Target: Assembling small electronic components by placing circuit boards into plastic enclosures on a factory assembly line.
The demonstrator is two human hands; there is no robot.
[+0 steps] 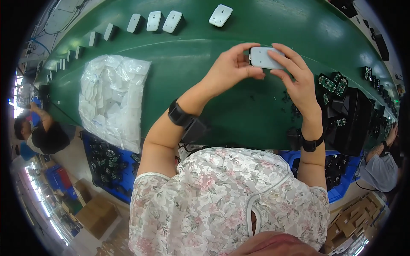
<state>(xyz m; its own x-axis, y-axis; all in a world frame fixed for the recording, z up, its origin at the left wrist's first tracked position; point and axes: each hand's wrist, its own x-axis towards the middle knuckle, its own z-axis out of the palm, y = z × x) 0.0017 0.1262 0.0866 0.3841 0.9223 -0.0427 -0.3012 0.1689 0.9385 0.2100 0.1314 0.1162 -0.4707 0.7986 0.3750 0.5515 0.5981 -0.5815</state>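
Observation:
Above the green worktop, a small flat case [261,58] with a white, rounded-corner cover and a dark edge is held level between both hands. My left hand [225,70] pinches its left end between thumb and fingers. Around the right end close the thumb and fingers of my right hand [300,76], with a fingertip on the white face. Small holes dot that face; the underside is hidden. Green circuit boards in black housings [328,83] lie just right of my right hand, and small black pieces [290,104] are scattered below it.
A clear plastic bag [112,100] of white covers lies at left. Similar white cases [221,16] line the table's far side. A black bin [353,121] stands at right. Blue crates [112,158] of dark parts sit below the table edge. Other people [47,132] work at both sides.

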